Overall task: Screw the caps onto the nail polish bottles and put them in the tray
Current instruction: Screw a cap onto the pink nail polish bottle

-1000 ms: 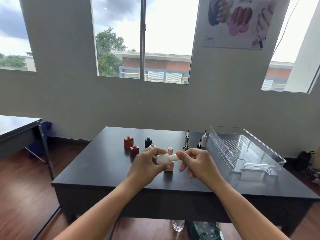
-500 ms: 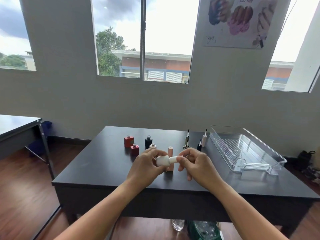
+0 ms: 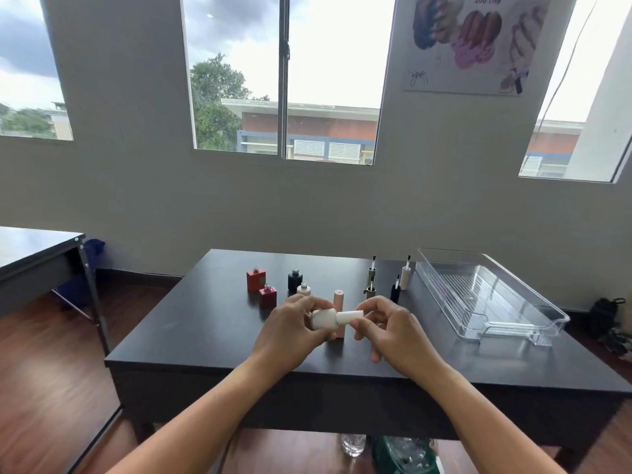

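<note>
My left hand (image 3: 290,331) grips a white nail polish bottle (image 3: 324,318) held sideways above the black table (image 3: 191,333). My right hand (image 3: 393,331) pinches its white cap (image 3: 349,317), which sits on the bottle's neck. Behind them stand two red bottles (image 3: 255,280) (image 3: 267,295), a black bottle (image 3: 294,279), a small pale bottle (image 3: 303,289) and a capped pink bottle (image 3: 339,304). Loose brush caps (image 3: 371,273) (image 3: 405,277) (image 3: 395,291) stand upright further right. A clear plastic tray (image 3: 533,307) lies at the right with nothing in it.
A second dark table (image 3: 34,254) stands at the left. Under my table are a glass (image 3: 353,443) and a green item (image 3: 403,453). A dark bag (image 3: 603,314) sits on the floor at the far right. The wall with windows is behind the table.
Both hands stay on the white bottle and cap, almost in place. The right fingers have shifted their grip on the cap.
</note>
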`<control>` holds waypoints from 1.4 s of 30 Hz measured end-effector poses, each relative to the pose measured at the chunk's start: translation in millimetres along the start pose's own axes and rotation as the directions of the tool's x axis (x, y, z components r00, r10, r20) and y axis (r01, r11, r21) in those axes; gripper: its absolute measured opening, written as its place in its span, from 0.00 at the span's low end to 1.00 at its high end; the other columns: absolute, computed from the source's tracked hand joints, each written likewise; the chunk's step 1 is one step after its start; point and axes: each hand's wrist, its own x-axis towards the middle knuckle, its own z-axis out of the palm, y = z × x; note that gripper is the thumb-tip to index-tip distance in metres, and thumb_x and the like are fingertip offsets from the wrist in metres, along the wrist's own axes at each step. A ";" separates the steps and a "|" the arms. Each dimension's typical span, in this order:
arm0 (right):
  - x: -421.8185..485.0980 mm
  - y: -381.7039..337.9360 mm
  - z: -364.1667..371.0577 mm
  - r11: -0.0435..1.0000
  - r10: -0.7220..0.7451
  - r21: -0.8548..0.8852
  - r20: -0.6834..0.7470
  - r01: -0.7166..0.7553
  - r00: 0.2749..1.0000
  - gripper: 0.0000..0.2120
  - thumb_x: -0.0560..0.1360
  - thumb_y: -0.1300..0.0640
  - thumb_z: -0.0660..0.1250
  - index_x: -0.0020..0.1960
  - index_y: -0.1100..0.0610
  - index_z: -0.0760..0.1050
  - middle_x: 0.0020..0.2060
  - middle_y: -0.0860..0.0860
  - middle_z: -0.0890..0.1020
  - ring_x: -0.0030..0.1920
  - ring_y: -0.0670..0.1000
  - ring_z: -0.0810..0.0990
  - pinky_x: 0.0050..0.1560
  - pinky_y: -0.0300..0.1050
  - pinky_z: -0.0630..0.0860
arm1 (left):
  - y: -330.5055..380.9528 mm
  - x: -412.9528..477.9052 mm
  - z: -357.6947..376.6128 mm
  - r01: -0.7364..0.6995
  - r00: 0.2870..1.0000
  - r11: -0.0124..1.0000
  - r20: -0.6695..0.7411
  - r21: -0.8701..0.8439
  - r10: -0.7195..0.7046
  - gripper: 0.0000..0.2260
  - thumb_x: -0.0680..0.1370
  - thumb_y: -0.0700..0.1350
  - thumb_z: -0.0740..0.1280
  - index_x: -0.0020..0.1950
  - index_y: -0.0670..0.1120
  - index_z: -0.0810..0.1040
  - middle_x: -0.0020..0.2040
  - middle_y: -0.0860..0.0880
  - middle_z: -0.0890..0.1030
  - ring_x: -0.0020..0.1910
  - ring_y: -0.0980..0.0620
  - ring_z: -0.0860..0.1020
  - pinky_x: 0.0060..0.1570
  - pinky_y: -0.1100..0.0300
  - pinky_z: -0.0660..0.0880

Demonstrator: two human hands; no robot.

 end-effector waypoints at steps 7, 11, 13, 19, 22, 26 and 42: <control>-2.9 -2.1 -4.6 0.986 0.112 -0.123 0.005 -0.111 0.994 0.31 0.71 0.23 0.49 0.41 0.48 0.75 0.30 0.45 0.85 0.22 0.48 0.80 0.39 0.49 0.81 | 1.8 -1.4 1.9 -0.013 1.000 1.000 0.015 0.020 0.013 0.18 0.67 0.48 0.80 0.55 0.57 0.81 0.49 0.59 0.78 0.39 0.66 0.76 0.41 0.76 0.71; -3.2 2.9 -1.1 0.995 0.026 -0.100 0.027 -0.023 0.999 0.17 0.72 0.32 0.64 0.54 0.40 0.71 0.38 0.41 0.83 0.23 0.45 0.79 0.38 0.41 0.79 | 1.2 0.0 1.2 -0.007 1.000 1.000 0.011 0.025 0.007 0.18 0.67 0.50 0.80 0.55 0.56 0.82 0.50 0.59 0.78 0.39 0.66 0.76 0.41 0.74 0.72; -3.0 4.7 1.1 0.994 -0.025 -0.109 0.010 0.026 1.000 0.10 0.74 0.43 0.69 0.52 0.39 0.71 0.38 0.40 0.81 0.23 0.45 0.79 0.37 0.41 0.78 | 0.8 0.1 2.0 -0.012 1.000 1.000 0.016 0.024 0.012 0.18 0.67 0.50 0.80 0.55 0.56 0.82 0.50 0.59 0.79 0.39 0.65 0.77 0.41 0.72 0.74; -4.1 -1.2 0.6 0.988 0.011 -0.156 0.004 -0.011 1.000 0.14 0.78 0.38 0.60 0.41 0.46 0.73 0.33 0.43 0.84 0.22 0.46 0.78 0.35 0.48 0.80 | 1.2 -1.1 3.3 -0.019 1.000 1.000 0.017 0.025 0.019 0.18 0.66 0.49 0.80 0.55 0.58 0.82 0.50 0.58 0.79 0.40 0.62 0.78 0.43 0.67 0.76; -4.9 -3.3 -1.8 0.979 0.051 -0.196 0.005 -0.049 0.999 0.25 0.76 0.31 0.52 0.38 0.49 0.75 0.29 0.43 0.84 0.22 0.46 0.79 0.36 0.47 0.80 | 2.1 -2.2 2.5 -0.044 0.999 0.998 0.026 0.048 0.042 0.18 0.67 0.49 0.79 0.56 0.57 0.81 0.50 0.58 0.79 0.40 0.61 0.78 0.43 0.66 0.76; -4.3 -1.7 -3.4 0.981 0.024 -0.192 0.035 -0.017 0.999 0.23 0.72 0.27 0.56 0.49 0.44 0.75 0.33 0.44 0.83 0.23 0.43 0.79 0.39 0.47 0.80 | 2.8 -2.2 -1.3 -0.038 0.999 0.998 0.029 0.047 0.036 0.17 0.68 0.50 0.79 0.55 0.57 0.82 0.50 0.58 0.79 0.41 0.61 0.78 0.45 0.60 0.78; -0.7 -2.2 1.1 0.953 -0.047 -0.298 0.042 0.057 0.998 0.12 0.74 0.41 0.67 0.55 0.44 0.77 0.32 0.41 0.77 0.29 0.39 0.75 0.39 0.43 0.75 | 4.1 -4.8 -2.4 -0.063 0.997 0.992 0.051 0.109 0.058 0.18 0.68 0.50 0.78 0.57 0.57 0.81 0.48 0.58 0.78 0.40 0.64 0.76 0.41 0.72 0.71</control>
